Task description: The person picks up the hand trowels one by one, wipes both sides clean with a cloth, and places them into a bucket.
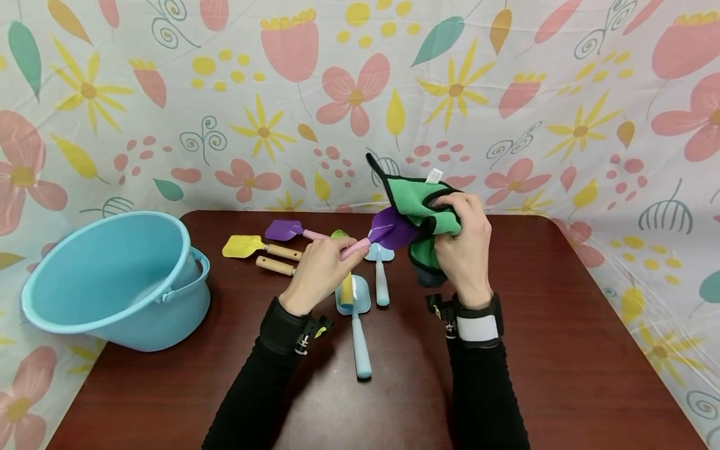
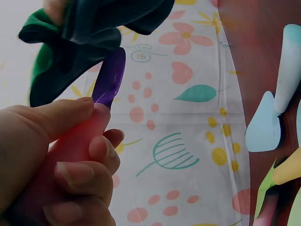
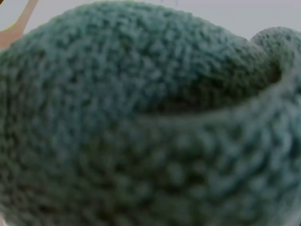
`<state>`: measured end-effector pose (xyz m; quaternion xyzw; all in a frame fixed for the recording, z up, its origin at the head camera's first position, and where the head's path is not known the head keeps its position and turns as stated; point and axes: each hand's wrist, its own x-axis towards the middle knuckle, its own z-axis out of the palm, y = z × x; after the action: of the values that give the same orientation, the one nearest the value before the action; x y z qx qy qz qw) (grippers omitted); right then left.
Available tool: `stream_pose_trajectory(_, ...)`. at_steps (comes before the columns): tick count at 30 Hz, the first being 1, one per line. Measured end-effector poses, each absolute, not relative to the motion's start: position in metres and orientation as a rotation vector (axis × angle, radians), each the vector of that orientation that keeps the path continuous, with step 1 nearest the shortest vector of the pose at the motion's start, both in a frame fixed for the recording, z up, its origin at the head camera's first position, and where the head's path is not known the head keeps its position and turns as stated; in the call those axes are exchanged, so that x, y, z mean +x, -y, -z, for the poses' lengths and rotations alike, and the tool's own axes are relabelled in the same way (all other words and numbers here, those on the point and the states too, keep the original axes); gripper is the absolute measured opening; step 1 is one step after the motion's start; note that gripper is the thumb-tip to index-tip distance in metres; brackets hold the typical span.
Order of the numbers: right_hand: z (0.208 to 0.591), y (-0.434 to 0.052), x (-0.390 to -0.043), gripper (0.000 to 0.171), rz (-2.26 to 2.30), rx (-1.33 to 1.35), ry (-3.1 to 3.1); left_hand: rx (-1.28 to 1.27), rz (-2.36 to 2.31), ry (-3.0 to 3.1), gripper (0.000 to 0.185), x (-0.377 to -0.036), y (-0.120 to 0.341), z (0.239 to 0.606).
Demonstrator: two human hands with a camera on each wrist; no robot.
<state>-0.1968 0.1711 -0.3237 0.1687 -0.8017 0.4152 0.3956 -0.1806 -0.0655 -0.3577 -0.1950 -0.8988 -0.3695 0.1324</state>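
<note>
My left hand (image 1: 319, 270) grips the pink handle (image 2: 77, 146) of a small shovel with a purple blade (image 1: 392, 229), raised above the table. In my right hand (image 1: 468, 244) is a bunched green cloth (image 1: 413, 197) with black edging and a white tag. The cloth overlaps the far end of the purple blade in the head view. Its fuzzy grey-green side (image 3: 141, 70) fills the right wrist view and hides the fingers there. Beneath the hands lie a light blue shovel (image 1: 361, 350) and a second light blue shovel (image 1: 382, 281), handles toward me.
On the left stands a large light blue bucket (image 1: 185, 312). A yellow shovel (image 1: 243, 246), another purple shovel (image 1: 283, 230) and a wooden handle (image 1: 274, 265) lie beside my left hand. A yellow handle (image 1: 346, 292) crosses the nearer blue blade. Behind the brown table (image 1: 562, 350) hangs a flowered sheet (image 1: 360, 144).
</note>
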Motion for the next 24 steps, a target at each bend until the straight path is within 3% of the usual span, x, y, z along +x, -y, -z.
stream_pose_trajectory(11, 0.330, -0.137, -0.194, 0.036, -1.030, 0.708, 2.112, -0.582, 1.065, 2.599, 0.020, -0.182, 0.064, 0.360)
stream_pose_trajectory(19, 0.343, -0.117, -0.198, 0.041, -1.077, 0.836, 2.230, -0.564, 1.061, 2.593, 0.046, -0.183, 0.063, 0.362)
stream_pose_trajectory(24, 0.347, -0.118, -0.202, 0.039, -1.109, 0.817, 2.248, -0.558, 1.048, 2.583, 0.048, -0.185, 0.064, 0.364)
